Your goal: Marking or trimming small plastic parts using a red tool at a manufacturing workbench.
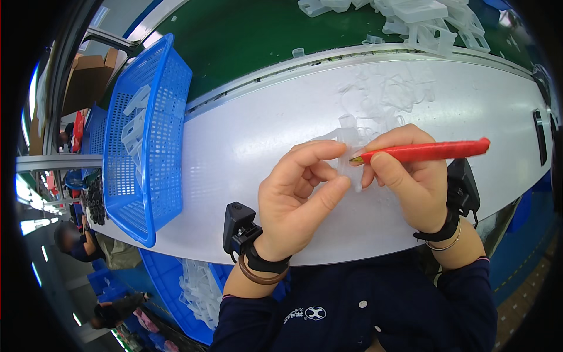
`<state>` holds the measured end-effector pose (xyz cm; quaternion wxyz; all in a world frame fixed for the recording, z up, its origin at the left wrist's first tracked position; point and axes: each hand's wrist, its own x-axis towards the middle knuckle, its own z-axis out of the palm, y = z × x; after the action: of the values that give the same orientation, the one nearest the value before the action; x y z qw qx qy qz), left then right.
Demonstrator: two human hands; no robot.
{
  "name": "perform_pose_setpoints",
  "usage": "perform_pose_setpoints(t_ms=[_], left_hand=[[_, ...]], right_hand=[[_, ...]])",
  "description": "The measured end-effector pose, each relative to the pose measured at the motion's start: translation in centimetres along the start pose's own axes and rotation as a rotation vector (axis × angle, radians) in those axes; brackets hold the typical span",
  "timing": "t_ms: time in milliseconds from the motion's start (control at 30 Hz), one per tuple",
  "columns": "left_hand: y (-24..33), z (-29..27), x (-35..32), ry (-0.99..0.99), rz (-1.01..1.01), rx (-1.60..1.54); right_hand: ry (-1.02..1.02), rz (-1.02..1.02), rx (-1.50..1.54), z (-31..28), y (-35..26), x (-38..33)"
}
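Note:
A translucent white plastic part point(347, 136) is upright over the white table in front of me. My left hand point(296, 202) pinches its left edge between thumb and fingers. In my right hand point(413, 179) is a red-handled trimming knife point(437, 151), its handle pointing out to the right. The knife's short pointed metal tip meets or nearly meets the part's middle; exact contact cannot be made out. My right fingertips are close beside the part's right edge.
Clear plastic scraps point(393, 91) lie beyond my hands on the white table point(229, 146). A blue basket point(167, 135) with similar parts stands at the left. More parts point(419, 20) are heaped on the green surface point(246, 41). A blue bin point(164, 276) sits below the table's near left edge.

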<state>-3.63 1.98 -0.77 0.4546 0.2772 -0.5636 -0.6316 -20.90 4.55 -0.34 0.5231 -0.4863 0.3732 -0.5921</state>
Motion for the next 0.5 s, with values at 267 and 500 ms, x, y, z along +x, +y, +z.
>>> perform_pose_setpoints(t_ms=[267,500], left_hand=[[0.3,-0.1,0.1,0.02,0.008,0.452],[0.3,-0.7,0.4,0.069,-0.117,-0.231]], right_hand=[[0.124,-0.524,-1.042,-1.2,-0.9,0.5],[0.179,-0.46,-1.116,-3.5,-2.1,2.1]])
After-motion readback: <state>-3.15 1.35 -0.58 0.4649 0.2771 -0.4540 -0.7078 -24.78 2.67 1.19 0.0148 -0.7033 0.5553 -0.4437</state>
